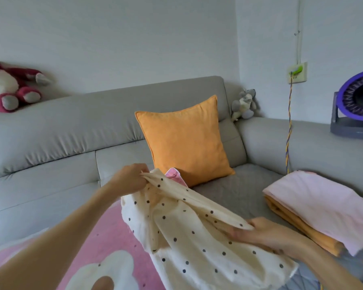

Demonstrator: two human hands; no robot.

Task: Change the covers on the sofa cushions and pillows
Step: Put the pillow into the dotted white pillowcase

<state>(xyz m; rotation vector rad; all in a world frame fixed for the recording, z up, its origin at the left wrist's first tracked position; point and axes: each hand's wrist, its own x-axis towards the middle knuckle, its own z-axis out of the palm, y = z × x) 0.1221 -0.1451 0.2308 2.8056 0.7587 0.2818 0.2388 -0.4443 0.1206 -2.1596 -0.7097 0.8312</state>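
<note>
A cream cover with dark dots (189, 233) lies half over a pink pillow with white flower shapes (105, 243) on the grey sofa (50, 143). My left hand (130, 178) grips the far corner of the cover's opening, where a pink pillow corner (173, 174) pokes out. My right hand (258, 233) pinches the near edge of the same opening, pulling it taut. An orange cushion (184, 139) leans upright against the sofa back just behind.
Folded pink (323, 204) and orange covers (298, 225) are stacked on the seat at right. A red plush toy (11, 86) sits on the sofa back at left, a grey plush (244, 103) in the corner. A purple fan (356, 105) and hanging cable (288, 130) are at right.
</note>
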